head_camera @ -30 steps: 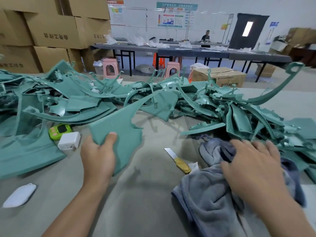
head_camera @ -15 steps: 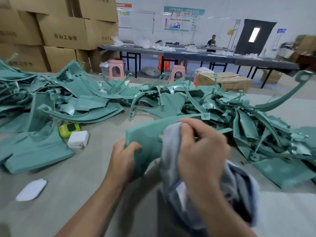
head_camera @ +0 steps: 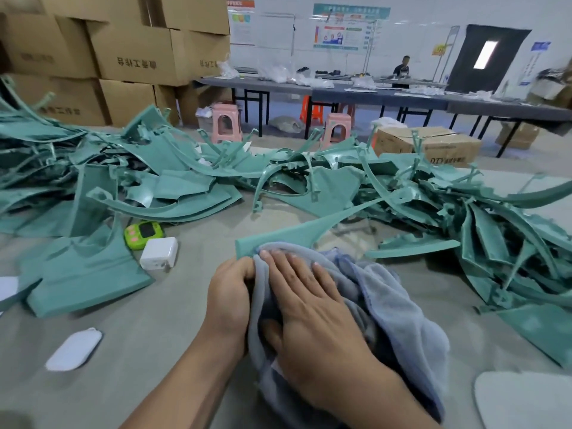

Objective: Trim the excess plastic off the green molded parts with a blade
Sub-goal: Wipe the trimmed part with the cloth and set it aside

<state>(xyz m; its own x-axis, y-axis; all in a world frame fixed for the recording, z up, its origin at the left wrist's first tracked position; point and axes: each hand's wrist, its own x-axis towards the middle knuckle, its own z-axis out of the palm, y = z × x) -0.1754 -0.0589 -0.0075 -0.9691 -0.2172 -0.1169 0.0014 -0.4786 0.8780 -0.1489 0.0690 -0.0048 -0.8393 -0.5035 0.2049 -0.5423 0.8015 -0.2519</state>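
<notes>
Bright, even light, probably from overhead, casts only soft shadows on the grey tabletop (head_camera: 148,329) under the heap of teal-green molded plastic parts (head_camera: 173,184). The narrow pane in the dark door (head_camera: 485,54) glares white; stacked brown cardboard boxes (head_camera: 133,54) bow and soften at the left edge.

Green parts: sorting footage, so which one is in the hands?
The long tapered part at centre: left hand grips its wide end, right hand presses a grey cloth onto it. Other parts lie piled.
</notes>
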